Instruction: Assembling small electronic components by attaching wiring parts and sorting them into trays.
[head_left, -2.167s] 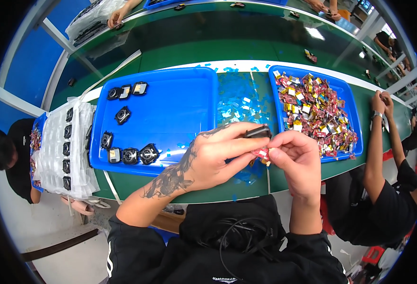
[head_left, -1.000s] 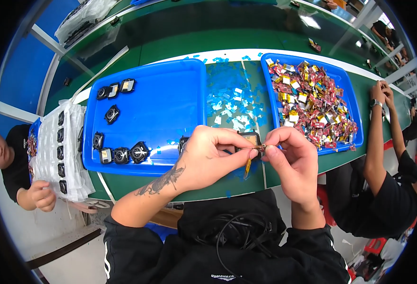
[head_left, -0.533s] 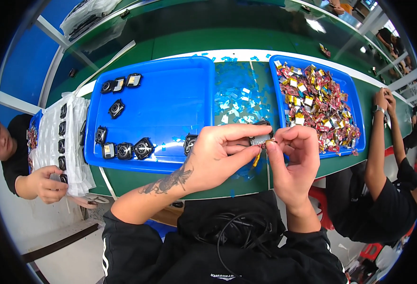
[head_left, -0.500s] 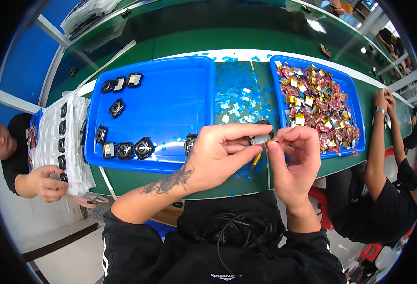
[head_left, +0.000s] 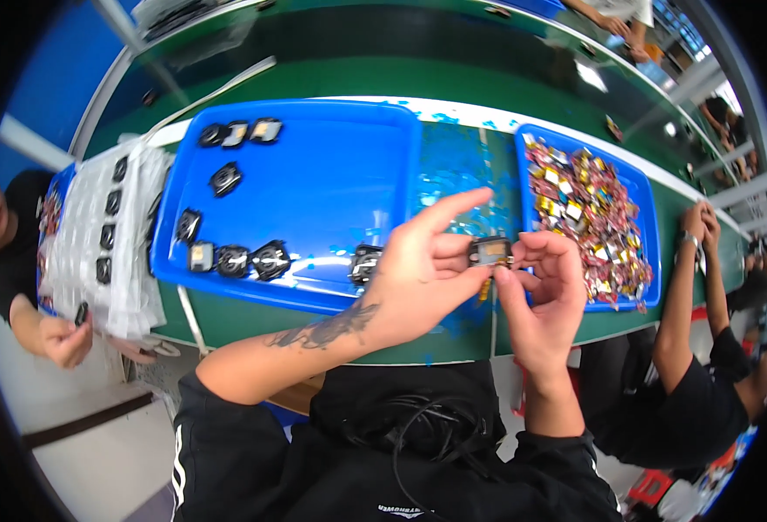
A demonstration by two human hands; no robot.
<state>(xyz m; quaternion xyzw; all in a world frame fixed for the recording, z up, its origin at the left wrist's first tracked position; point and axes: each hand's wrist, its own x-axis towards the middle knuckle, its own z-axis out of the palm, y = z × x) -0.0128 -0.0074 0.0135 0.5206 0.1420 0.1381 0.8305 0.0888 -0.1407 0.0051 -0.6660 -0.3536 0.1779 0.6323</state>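
Small black square part with a pale face sits pinched between your two hands above the green table. Your left hand grips its left end, index finger stretched out; your right hand closes thumb and fingertips on its right end. Behind lie a large blue plastic tray holding black parts and a smaller blue tray of colourful pieces.

Left hand and right hand meet, fingers pinched together
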